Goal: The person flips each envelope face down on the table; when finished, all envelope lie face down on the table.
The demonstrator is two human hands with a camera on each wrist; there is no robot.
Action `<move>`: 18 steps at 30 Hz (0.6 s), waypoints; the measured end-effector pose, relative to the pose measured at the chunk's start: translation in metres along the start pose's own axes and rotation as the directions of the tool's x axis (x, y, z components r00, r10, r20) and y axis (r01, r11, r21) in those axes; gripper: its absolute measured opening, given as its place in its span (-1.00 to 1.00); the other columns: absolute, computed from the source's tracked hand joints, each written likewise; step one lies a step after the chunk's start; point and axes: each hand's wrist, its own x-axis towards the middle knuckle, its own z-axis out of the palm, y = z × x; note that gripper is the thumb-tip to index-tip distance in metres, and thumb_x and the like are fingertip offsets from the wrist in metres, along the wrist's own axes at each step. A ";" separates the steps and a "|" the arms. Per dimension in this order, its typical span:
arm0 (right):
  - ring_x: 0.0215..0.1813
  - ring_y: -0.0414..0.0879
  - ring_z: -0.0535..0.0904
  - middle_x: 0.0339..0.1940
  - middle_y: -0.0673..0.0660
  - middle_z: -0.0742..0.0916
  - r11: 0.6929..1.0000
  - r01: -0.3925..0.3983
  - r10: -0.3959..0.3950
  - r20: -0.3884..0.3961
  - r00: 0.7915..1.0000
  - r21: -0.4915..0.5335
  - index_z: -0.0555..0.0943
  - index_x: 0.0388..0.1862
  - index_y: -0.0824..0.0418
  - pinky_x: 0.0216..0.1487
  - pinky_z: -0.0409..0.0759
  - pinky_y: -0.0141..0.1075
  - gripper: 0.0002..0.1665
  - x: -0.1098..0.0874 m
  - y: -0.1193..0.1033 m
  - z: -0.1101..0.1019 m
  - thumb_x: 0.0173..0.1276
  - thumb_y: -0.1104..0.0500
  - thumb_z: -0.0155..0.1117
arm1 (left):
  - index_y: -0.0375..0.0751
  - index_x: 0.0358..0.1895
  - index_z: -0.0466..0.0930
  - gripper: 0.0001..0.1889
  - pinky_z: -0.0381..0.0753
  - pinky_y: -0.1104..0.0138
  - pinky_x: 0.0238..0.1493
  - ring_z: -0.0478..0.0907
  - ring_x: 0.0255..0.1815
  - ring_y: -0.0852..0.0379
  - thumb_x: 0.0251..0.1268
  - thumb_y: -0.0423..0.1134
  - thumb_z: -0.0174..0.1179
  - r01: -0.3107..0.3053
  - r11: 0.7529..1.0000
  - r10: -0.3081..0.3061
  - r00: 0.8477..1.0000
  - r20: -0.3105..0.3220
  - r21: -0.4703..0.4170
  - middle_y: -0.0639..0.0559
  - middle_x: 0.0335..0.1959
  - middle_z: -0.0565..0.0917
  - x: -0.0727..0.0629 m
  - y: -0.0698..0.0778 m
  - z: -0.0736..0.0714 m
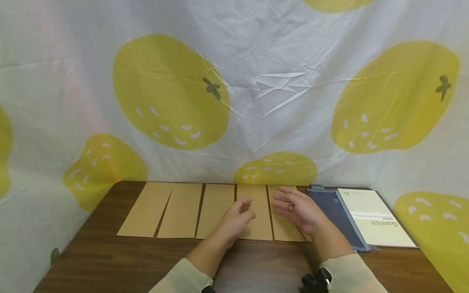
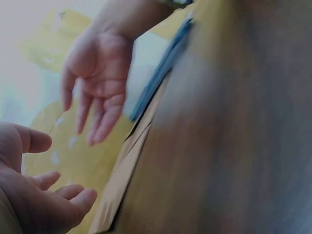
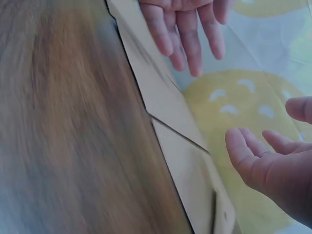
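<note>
My left hand (image 1: 236,219) hovers over the middle of a row of tan, kraft-coloured rectangular sheets (image 1: 216,203), its fingers loosely bent and holding nothing. To its right, my right hand (image 1: 297,209) hangs over the rightmost tan sheet (image 1: 283,228) with fingers extended. The two palms are turned toward each other with a gap between them. Both wrist views show the hands apart and bare of any object: the left wrist view has the right hand (image 2: 105,78) pointing down, and the right wrist view has the left hand (image 3: 183,24) at the top.
Right of the sheets lies a dark blue pouch (image 1: 333,215), partly under a cream pad (image 1: 384,232) printed "Gambit". Dark wooden tabletop (image 1: 110,260) runs along the front. A white cloth with yellow fruit (image 1: 278,122) hangs close behind and at both sides.
</note>
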 end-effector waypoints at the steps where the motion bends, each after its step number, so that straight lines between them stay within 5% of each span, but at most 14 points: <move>1: 0.47 0.01 0.60 0.69 0.49 0.31 1.000 0.004 -0.004 -0.007 1.000 -0.006 0.06 0.76 0.32 0.59 0.52 -0.03 -0.26 -0.002 -0.002 -0.004 0.79 0.03 -0.09 | -0.28 0.58 0.36 -0.31 0.30 -0.24 0.65 0.32 0.66 -0.33 0.43 -0.18 0.23 0.000 1.000 0.000 1.000 0.008 -0.010 -0.30 0.61 0.42 0.000 0.000 0.006; 5: 0.34 -0.15 0.67 0.68 0.46 0.35 0.999 0.014 -0.016 -0.040 0.999 -0.044 0.05 0.76 0.30 0.51 0.61 -0.12 -0.24 -0.010 -0.004 -0.021 0.79 0.00 -0.08 | -0.29 0.61 0.31 -0.29 0.29 -0.24 0.65 0.32 0.66 -0.33 0.45 -0.16 0.22 0.024 0.999 -0.023 0.999 0.045 -0.036 -0.31 0.61 0.42 0.001 0.000 0.024; 12: 0.44 -0.08 0.63 0.71 0.47 0.28 0.996 0.002 -0.008 -0.072 0.997 -0.091 -0.04 0.79 0.29 0.49 0.62 -0.16 -0.15 -0.023 0.004 -0.056 0.78 -0.07 -0.03 | -0.24 0.60 0.33 -0.30 0.33 -0.22 0.64 0.32 0.65 -0.33 0.45 -0.16 0.24 0.028 0.998 -0.026 0.999 0.038 -0.061 -0.32 0.61 0.42 0.011 0.003 0.048; 18: 0.30 -0.20 0.69 0.67 0.45 0.37 0.996 0.000 -0.007 -0.079 0.997 -0.084 -0.05 0.78 0.34 0.37 0.69 -0.26 -0.12 -0.027 0.010 -0.077 0.78 -0.07 -0.01 | -0.15 0.62 0.32 -0.31 0.24 -0.26 0.68 0.27 0.69 -0.32 0.48 -0.14 0.22 0.025 0.998 -0.023 0.999 0.034 -0.064 -0.28 0.64 0.38 0.020 0.007 0.061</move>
